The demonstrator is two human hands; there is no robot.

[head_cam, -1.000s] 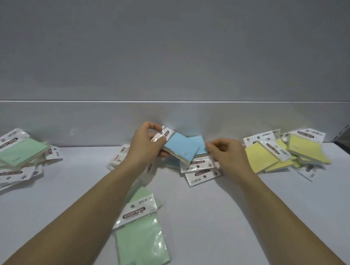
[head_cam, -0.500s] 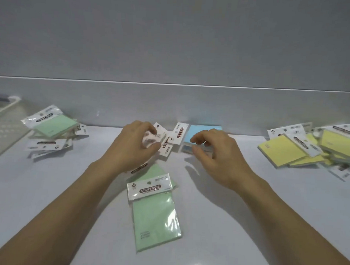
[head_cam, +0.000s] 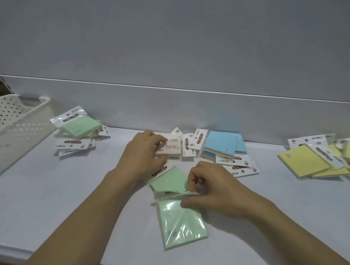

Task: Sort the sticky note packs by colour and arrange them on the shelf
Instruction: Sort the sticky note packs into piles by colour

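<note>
Colour groups already mark out the white shelf (head_cam: 49, 197): a green pile (head_cam: 79, 129) at ten o'clock, a blue pile (head_cam: 223, 146) at one o'clock, a yellow pile (head_cam: 308, 162) at three o'clock, each well apart from the others, which I judge keeps the colours from mixing.

At the centre, two stray green packs lie overlapped. The right hand (head_cam: 213, 191) pinches thumb against fingers on the header end of the near green pack (head_cam: 183, 223), probably because the stiff card strip gives a firmer hold than the slippery film. The second green pack (head_cam: 168, 181) lies partly under it, just beyond at twelve o'clock.

The left hand (head_cam: 143, 153) rests with curled fingers on a pale pink pack (head_cam: 169, 146) at eleven o'clock from the green pair, pressing or gripping it; whether it is lifted I cannot tell.

A perforated white basket (head_cam: 13, 126) stands at nine o'clock, touching nothing. Loose header cards (head_cam: 188, 146) lie between the pink pack and the blue pile. The left forearm crosses the direct path from the stray greens to the green pile, so carrying them over likely calls for that arm to clear.
</note>
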